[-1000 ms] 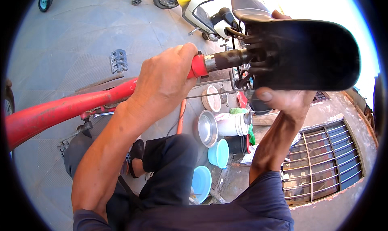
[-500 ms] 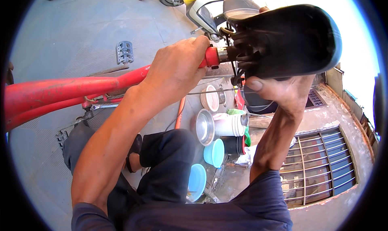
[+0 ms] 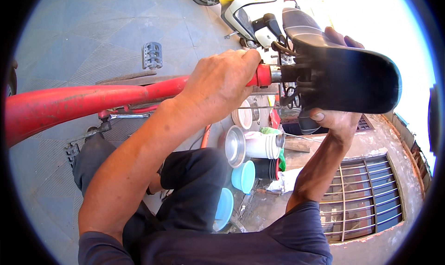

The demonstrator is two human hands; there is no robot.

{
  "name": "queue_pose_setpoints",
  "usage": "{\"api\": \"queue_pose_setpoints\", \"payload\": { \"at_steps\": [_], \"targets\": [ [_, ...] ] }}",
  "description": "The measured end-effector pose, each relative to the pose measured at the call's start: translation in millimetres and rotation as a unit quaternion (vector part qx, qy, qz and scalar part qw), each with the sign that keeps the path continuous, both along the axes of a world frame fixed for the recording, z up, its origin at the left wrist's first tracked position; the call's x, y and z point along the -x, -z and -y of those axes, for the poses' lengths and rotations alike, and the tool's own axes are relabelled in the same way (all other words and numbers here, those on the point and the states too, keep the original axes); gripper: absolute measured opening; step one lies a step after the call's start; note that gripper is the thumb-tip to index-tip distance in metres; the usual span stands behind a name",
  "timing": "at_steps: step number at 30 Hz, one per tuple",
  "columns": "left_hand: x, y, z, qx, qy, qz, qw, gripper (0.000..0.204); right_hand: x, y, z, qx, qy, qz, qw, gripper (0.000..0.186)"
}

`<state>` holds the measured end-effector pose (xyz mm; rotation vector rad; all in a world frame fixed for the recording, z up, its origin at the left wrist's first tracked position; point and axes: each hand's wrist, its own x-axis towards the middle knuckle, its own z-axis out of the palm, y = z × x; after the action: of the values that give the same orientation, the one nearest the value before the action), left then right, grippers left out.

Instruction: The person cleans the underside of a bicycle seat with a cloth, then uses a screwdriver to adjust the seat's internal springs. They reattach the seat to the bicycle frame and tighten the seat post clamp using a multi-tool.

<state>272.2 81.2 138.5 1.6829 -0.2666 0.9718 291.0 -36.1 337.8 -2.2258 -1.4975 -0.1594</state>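
The head view shows two bare hands on one bicycle frame. The left hand (image 3: pixel 221 82) is clenched around one red painted frame tube (image 3: pixel 60 102), just short of the tube's single red collar (image 3: pixel 263 75). One short silver metal post (image 3: pixel 276 73) comes out of that collar and leads to one broad black bicycle saddle (image 3: pixel 357 79). The saddle is on the right, raised above the ground. The right hand (image 3: pixel 340 121) grasps it across its width, with one thumb at the near edge and two fingers visible over the far edge; the rest of that hand is hidden behind it.

Two grey ridged pedals (image 3: pixel 152 55) show, one beyond the tube and the other near the person's knee at lower left. One silver metal wrench (image 3: pixel 129 116) lies just below the tube.

Below the post stand several containers: one pale pink round tub (image 3: pixel 242 115), one shiny round metal bowl (image 3: pixel 235 146), one group of nested white plastic buckets (image 3: pixel 259 145), one group of black buckets with a red rim (image 3: pixel 266 169), and two light-blue round plastic basins (image 3: pixel 243 177). One white scooter with yellow bodywork (image 3: pixel 241 19) stands beyond, and one barred rectangular window (image 3: pixel 366 198) lies at lower right.
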Motion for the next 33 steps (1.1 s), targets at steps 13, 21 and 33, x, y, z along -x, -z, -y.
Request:
{"api": "queue_pose_setpoints", "payload": {
  "at_steps": [13,21,33],
  "targets": [
    [-0.9,1.6,-1.7,-0.005,-0.007,0.001,1.0,0.03,4.0,5.7,7.6,-0.012,0.017,0.004,1.0,0.106],
    [-0.9,1.3,-2.3,-0.001,-0.005,0.003,1.0,0.03,22.6,5.5,13.6,-0.038,0.116,0.012,0.992,0.098],
    [-0.9,1.7,-0.6,0.003,-0.001,-0.003,1.0,0.029,14.9,11.6,33.1,-0.152,0.119,0.017,0.981,0.097]
  ]
}}
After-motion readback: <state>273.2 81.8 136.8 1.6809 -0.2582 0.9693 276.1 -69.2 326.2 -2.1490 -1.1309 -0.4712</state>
